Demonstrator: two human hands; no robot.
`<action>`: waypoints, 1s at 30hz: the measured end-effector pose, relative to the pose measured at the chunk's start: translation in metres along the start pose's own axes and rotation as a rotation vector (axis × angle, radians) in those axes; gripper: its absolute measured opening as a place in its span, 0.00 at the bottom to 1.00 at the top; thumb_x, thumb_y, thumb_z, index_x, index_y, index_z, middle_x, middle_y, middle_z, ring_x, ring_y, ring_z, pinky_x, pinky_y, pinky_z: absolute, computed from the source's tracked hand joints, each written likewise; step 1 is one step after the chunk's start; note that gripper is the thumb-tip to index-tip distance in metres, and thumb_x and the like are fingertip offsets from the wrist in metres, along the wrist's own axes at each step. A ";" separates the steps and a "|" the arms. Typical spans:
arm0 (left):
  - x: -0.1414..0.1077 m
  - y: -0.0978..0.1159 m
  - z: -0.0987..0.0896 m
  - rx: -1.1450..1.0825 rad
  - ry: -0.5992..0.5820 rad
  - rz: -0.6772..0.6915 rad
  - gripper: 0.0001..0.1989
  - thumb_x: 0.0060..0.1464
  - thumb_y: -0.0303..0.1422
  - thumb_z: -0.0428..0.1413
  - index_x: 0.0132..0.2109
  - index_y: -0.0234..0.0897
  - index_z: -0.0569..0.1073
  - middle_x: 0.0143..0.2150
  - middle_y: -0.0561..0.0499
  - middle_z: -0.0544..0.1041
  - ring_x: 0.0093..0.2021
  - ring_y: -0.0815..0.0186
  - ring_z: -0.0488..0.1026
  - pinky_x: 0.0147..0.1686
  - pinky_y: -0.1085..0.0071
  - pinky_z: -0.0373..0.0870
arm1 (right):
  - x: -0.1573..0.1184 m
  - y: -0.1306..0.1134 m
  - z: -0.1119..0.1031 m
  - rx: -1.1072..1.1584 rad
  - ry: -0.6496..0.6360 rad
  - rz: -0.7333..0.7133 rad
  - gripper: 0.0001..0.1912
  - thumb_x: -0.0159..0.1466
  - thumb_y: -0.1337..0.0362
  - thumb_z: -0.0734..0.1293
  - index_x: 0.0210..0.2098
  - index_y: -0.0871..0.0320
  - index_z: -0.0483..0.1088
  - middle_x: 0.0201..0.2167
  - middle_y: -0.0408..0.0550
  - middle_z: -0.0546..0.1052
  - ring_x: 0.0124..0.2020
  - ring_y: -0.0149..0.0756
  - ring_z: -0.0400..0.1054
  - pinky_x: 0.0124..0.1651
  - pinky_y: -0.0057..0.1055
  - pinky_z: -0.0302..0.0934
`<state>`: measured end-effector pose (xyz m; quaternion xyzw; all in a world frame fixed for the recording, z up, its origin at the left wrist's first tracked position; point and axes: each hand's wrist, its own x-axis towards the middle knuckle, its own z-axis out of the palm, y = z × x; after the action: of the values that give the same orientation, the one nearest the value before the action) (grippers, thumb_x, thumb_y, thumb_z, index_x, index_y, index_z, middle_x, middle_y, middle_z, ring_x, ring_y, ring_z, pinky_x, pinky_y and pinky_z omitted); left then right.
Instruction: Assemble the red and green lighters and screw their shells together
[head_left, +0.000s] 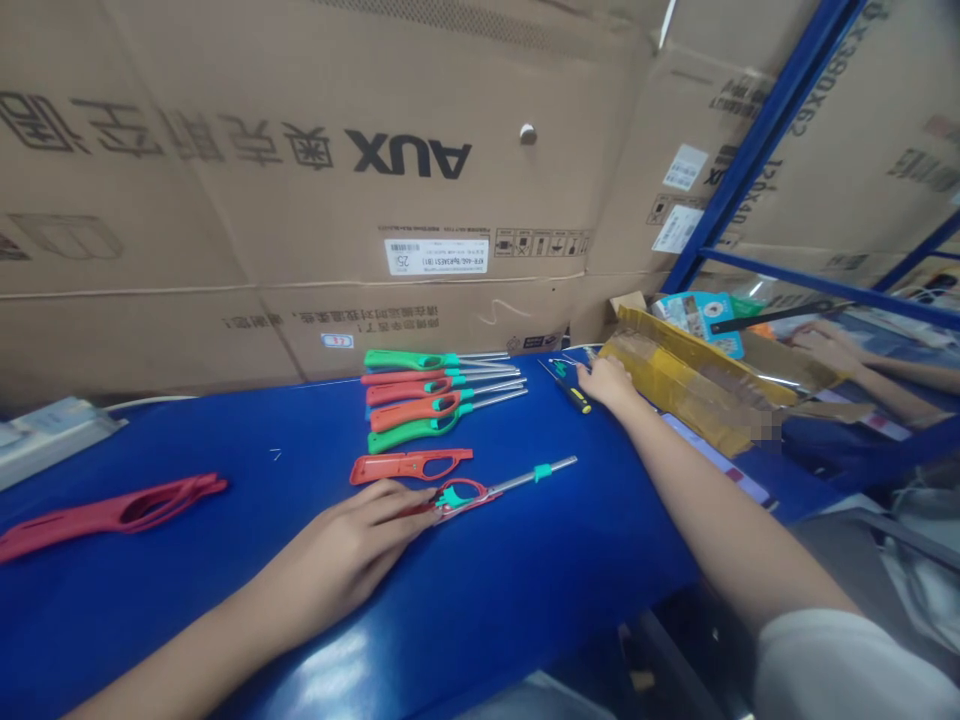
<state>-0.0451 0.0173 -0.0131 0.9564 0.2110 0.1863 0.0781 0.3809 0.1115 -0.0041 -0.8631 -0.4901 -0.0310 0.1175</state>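
Note:
My left hand (375, 530) rests on the table with its fingers closed on an opened red gas lighter (472, 492). That lighter has a teal trigger and a metal tube with a teal collar, pointing right. Just above it lies a loose red handle half (412, 465). At the table's back edge my right hand (606, 380) reaches among small green parts (559, 369) and thin metal pieces. Its fingers are drawn together; whatever they hold is too small to make out. A yellow-and-black screwdriver (576, 398) lies just left of this hand.
Several green, red and orange lighters (416, 422) lie in a row behind. A red handle (120, 515) and a white power strip (56, 440) are at left. Cardboard (300, 220) walls the back. A taped box (667, 375) and blue frame (750, 165) stand right, with another person's hand (829, 345) beyond.

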 end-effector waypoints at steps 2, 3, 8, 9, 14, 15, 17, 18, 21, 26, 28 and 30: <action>0.000 0.000 0.000 -0.006 0.004 0.004 0.23 0.68 0.27 0.49 0.65 0.53 0.70 0.59 0.49 0.77 0.56 0.61 0.76 0.54 0.64 0.78 | 0.000 0.000 0.000 0.047 0.022 0.004 0.19 0.70 0.57 0.67 0.57 0.59 0.69 0.56 0.54 0.73 0.51 0.42 0.72 0.52 0.45 0.70; 0.000 0.000 0.000 -0.008 0.007 0.005 0.23 0.68 0.27 0.49 0.65 0.53 0.70 0.59 0.49 0.77 0.57 0.61 0.76 0.54 0.64 0.78 | -0.001 0.000 -0.001 0.076 0.038 -0.004 0.19 0.70 0.57 0.67 0.57 0.59 0.69 0.56 0.55 0.73 0.51 0.42 0.72 0.52 0.45 0.70; 0.000 0.000 0.001 -0.025 0.002 -0.009 0.22 0.68 0.27 0.50 0.64 0.51 0.71 0.60 0.50 0.77 0.58 0.61 0.75 0.55 0.63 0.77 | -0.008 -0.007 -0.015 0.286 0.184 -0.140 0.16 0.70 0.59 0.66 0.54 0.59 0.72 0.56 0.55 0.73 0.54 0.43 0.71 0.56 0.47 0.68; 0.001 0.001 0.001 -0.030 -0.001 -0.013 0.22 0.68 0.26 0.50 0.64 0.51 0.72 0.60 0.49 0.77 0.58 0.61 0.75 0.56 0.62 0.77 | -0.012 -0.011 -0.020 0.345 0.221 -0.180 0.13 0.71 0.62 0.64 0.50 0.62 0.74 0.55 0.59 0.74 0.56 0.45 0.70 0.59 0.45 0.66; 0.005 0.012 0.002 -0.180 0.090 -0.119 0.18 0.67 0.29 0.51 0.60 0.45 0.75 0.57 0.47 0.79 0.57 0.60 0.76 0.57 0.61 0.77 | -0.059 -0.045 -0.037 0.658 0.245 -0.432 0.19 0.72 0.62 0.56 0.44 0.59 0.79 0.51 0.57 0.78 0.56 0.43 0.72 0.60 0.40 0.65; 0.006 0.015 0.002 -0.235 0.138 -0.187 0.17 0.67 0.31 0.52 0.60 0.43 0.76 0.56 0.47 0.80 0.57 0.60 0.77 0.57 0.61 0.76 | -0.074 -0.052 -0.038 0.710 0.206 -0.490 0.18 0.72 0.61 0.58 0.43 0.58 0.79 0.50 0.55 0.79 0.55 0.42 0.73 0.58 0.39 0.66; 0.010 0.020 0.002 -0.346 0.218 -0.333 0.18 0.67 0.34 0.54 0.61 0.42 0.75 0.58 0.47 0.79 0.57 0.60 0.77 0.58 0.61 0.76 | -0.107 -0.066 -0.040 0.815 0.092 -0.626 0.13 0.70 0.60 0.63 0.41 0.54 0.80 0.47 0.49 0.81 0.51 0.39 0.75 0.56 0.37 0.68; 0.011 0.022 0.002 -0.402 0.255 -0.395 0.18 0.66 0.36 0.55 0.61 0.41 0.75 0.58 0.47 0.79 0.58 0.59 0.77 0.60 0.60 0.74 | -0.124 -0.072 -0.040 0.943 -0.032 -0.756 0.10 0.68 0.61 0.65 0.41 0.54 0.80 0.48 0.50 0.81 0.53 0.39 0.75 0.59 0.39 0.67; 0.015 0.026 0.001 -0.578 0.319 -0.505 0.18 0.66 0.38 0.55 0.59 0.40 0.76 0.57 0.48 0.80 0.56 0.59 0.78 0.61 0.60 0.73 | -0.163 -0.081 -0.040 1.106 -0.395 -1.056 0.15 0.68 0.66 0.66 0.53 0.52 0.77 0.56 0.51 0.77 0.59 0.37 0.71 0.63 0.39 0.64; 0.018 0.029 0.002 -0.795 0.365 -0.564 0.13 0.66 0.37 0.55 0.47 0.38 0.82 0.54 0.49 0.82 0.58 0.58 0.77 0.60 0.65 0.73 | -0.186 -0.078 -0.031 0.952 -0.621 -1.174 0.23 0.68 0.66 0.67 0.62 0.52 0.69 0.65 0.52 0.69 0.66 0.38 0.63 0.67 0.40 0.59; 0.018 0.030 0.003 -0.864 0.377 -0.603 0.12 0.65 0.37 0.57 0.46 0.37 0.82 0.53 0.48 0.82 0.57 0.58 0.78 0.59 0.67 0.73 | -0.186 -0.075 -0.026 0.823 -0.613 -1.230 0.26 0.68 0.64 0.67 0.65 0.52 0.66 0.67 0.52 0.67 0.68 0.40 0.61 0.68 0.43 0.57; 0.018 0.031 0.004 -0.924 0.387 -0.627 0.11 0.64 0.37 0.59 0.46 0.36 0.81 0.51 0.47 0.83 0.54 0.60 0.79 0.56 0.69 0.75 | -0.184 -0.074 -0.021 0.711 -0.544 -1.296 0.26 0.68 0.65 0.66 0.65 0.51 0.65 0.67 0.51 0.67 0.67 0.41 0.60 0.68 0.46 0.55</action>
<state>-0.0168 -0.0029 -0.0041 0.6640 0.3909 0.3981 0.4979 0.2236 -0.0112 -0.0017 -0.2930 -0.8878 0.2777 0.2209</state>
